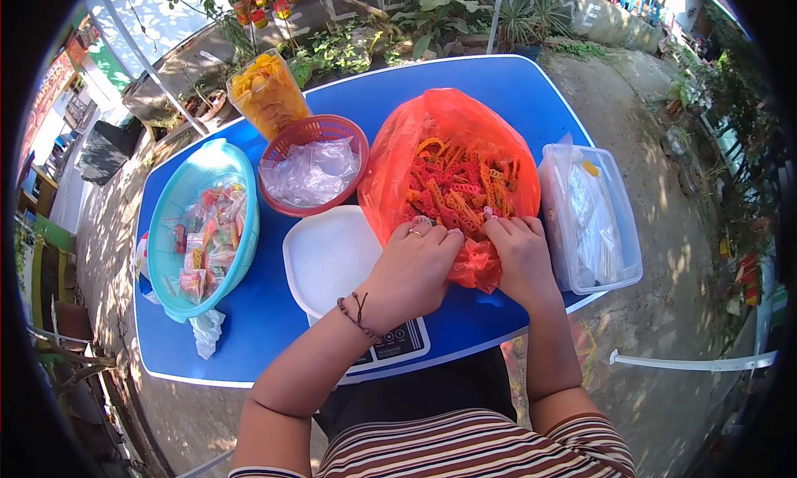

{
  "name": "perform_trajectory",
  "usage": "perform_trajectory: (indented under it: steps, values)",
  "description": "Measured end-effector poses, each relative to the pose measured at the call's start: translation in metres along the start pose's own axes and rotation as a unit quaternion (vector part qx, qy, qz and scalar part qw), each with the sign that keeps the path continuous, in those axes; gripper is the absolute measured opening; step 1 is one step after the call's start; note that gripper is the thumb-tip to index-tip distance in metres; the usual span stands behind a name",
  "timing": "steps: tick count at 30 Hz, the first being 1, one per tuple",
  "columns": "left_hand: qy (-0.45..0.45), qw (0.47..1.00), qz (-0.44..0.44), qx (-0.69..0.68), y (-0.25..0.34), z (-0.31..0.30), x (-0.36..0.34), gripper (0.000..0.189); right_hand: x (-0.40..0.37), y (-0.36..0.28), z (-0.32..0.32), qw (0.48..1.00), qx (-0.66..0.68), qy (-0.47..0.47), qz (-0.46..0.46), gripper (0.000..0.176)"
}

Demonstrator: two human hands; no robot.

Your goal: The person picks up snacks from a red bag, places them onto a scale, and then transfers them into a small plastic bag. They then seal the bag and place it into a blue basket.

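Observation:
A large red plastic bag (390, 175) stands open on the blue table, filled with red and orange ladder-shaped snack pieces (457, 183). My left hand (411, 266) has its fingers curled over the bag's near rim, at the left. Close beside it, my right hand (523, 254) grips the same rim on the right. Crumpled bag plastic (475, 266) bunches up between the two hands. Left of the bag is a digital kitchen scale with a white top (324, 258); my left forearm partly covers its button panel (400, 338).
A turquoise basket (170, 221) holds small packed snacks at the table's (332, 92) left. Behind the scale, a red basket (270, 192) contains clear plastic bags, near a tub of yellow chips (267, 95). A clear plastic box (627, 246) with plastic bags stands at the right edge.

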State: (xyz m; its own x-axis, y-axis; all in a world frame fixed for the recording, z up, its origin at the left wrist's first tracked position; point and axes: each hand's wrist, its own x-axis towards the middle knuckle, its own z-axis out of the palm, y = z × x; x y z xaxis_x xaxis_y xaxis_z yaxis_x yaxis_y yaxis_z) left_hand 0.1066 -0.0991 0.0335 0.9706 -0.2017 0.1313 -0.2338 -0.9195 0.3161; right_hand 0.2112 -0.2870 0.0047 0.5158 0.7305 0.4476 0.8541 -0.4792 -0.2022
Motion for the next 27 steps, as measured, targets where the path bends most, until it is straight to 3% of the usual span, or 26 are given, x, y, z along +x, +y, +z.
perform_trajectory:
  steps: [5, 8, 14, 17, 23, 27]
  values:
    - [0.048, 0.998, 0.03, -0.016, 0.013, 0.006, -0.006, 0.065, -0.007, 0.009, 0.015, 0.993, 0.046, 0.107, -0.012, 0.018]
    - [0.031, 0.999, 0.037, -0.014, 0.019, 0.007, -0.01, 0.063, -0.009, 0.006, 0.01, 0.991, 0.04, 0.127, -0.02, 0.013]
    - [-0.03, 0.999, 0.002, -0.011, 0.024, 0.003, -0.014, 0.055, -0.015, -0.005, 0.012, 0.996, 0.018, 0.072, -0.057, 0.011]
    - [0.019, 0.999, 0.028, -0.041, 0.024, 0.006, -0.017, 0.049, -0.017, -0.002, 0.007, 0.995, 0.048, 0.069, -0.055, 0.011]
    - [0.034, 0.996, 0.054, -0.055, 0.031, 0.011, -0.016, 0.043, -0.017, 0.002, -0.017, 0.993, 0.085, 0.074, -0.045, 0.011]
    - [0.026, 0.997, 0.05, -0.05, 0.036, 0.011, -0.013, 0.039, -0.025, -0.002, -0.03, 0.998, -0.014, 0.052, -0.011, 0.015]
